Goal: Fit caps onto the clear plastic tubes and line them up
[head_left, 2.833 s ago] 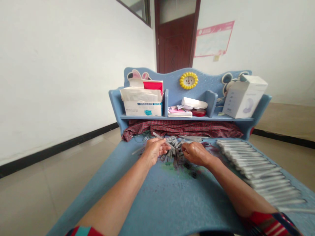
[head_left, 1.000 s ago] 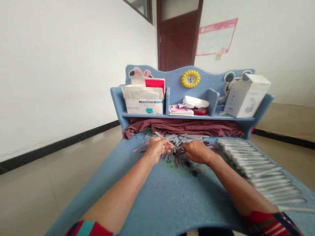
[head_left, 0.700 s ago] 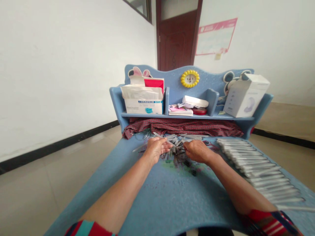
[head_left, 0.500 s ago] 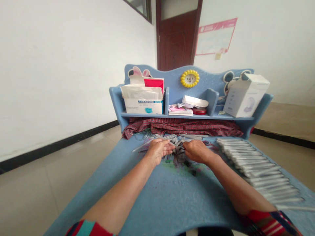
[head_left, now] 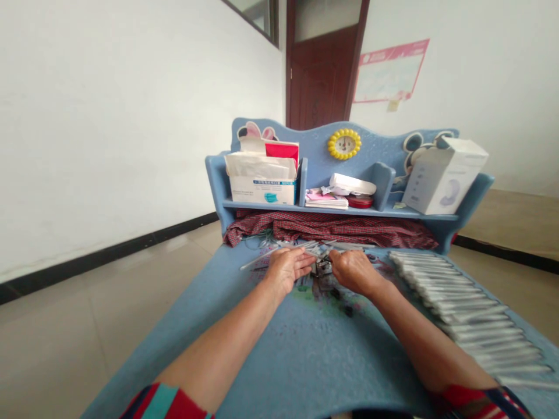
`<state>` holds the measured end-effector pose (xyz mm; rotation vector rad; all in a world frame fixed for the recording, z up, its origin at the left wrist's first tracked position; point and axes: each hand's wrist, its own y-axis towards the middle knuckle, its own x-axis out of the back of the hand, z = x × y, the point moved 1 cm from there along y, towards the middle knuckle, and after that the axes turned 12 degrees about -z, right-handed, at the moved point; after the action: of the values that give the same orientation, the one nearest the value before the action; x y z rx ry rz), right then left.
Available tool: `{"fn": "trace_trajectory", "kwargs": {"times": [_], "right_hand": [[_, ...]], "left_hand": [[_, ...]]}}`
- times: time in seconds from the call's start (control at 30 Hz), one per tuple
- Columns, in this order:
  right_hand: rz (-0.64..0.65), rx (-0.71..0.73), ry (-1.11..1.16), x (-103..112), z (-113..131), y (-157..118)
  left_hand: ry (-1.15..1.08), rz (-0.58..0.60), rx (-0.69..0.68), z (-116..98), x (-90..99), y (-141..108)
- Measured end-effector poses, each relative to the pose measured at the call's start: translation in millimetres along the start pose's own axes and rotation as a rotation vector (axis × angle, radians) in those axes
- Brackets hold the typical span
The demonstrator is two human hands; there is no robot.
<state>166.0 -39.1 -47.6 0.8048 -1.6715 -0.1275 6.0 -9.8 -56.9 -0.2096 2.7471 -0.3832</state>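
Over the far middle of the blue desk, my left hand (head_left: 285, 269) has its fingers pressed together and points right. A thin pale stick (head_left: 309, 254) seems to lie between thumb and fingers; its near end is hidden. My right hand (head_left: 353, 270) is closed round the dark handle of a small metal device (head_left: 322, 266), just right of the left fingertips. The hands are a short gap apart. Behind them, loose pale sticks (head_left: 301, 245) lie in a messy heap. Dark, green and purple stains mark the desktop below the device.
Rows of silvery pen-like tubes (head_left: 463, 308) lie along the desk's right side. A checked red cloth (head_left: 340, 226) is bunched under the shelf. On the blue shelf (head_left: 271, 205) stand a mask box (head_left: 262, 186), papers (head_left: 325, 201), a red tin (head_left: 360, 201) and a white box (head_left: 444, 177).
The view has shifted slightly, so everything sits a little farther right. My hands keep nearly the same pose at the metal device.
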Motion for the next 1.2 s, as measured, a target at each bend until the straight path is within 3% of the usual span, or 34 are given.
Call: {"fn": "trace_trajectory", "kwargs": {"times": [0.2,0.3,0.43,0.53,0.67,0.9,1.0,1.2], "right_hand": [[-0.119,0.0,-0.02,-8.4,2.5,-0.9],[-0.298,-0.021,0.003,-9.6,1.9,-0.4],[-0.623,0.011,0.076,-3.9,7.0,0.2],[-0.667,0.076,0.129,-3.0,15.3,-1.4],[-0.513,0.092,0.168,-12.8,19.7,-5.4],[-0.2,-0.16,0.226,-19.8,-2.7,-6.1],[-0.038,-0.187,0.426,-12.6,-12.9,-3.2],[0.448,-0.238,0.83,-4.1,-19.3,-4.2]], "left_hand": [[-0.063,0.053,0.029,9.1,-3.7,-0.6],[-0.191,0.083,0.044,8.3,-3.9,1.4],[-0.431,0.088,0.034,-10.2,1.9,4.5],[-0.578,0.088,-0.037,-34.8,13.7,6.8],[-0.727,0.088,-0.151,-63.4,33.9,9.7],[-0.793,0.077,-0.22,-81.1,50.9,14.5],[-0.804,0.043,-0.241,-86.0,53.4,15.7],[-0.764,0.024,-0.192,-82.6,50.5,17.8]]}}
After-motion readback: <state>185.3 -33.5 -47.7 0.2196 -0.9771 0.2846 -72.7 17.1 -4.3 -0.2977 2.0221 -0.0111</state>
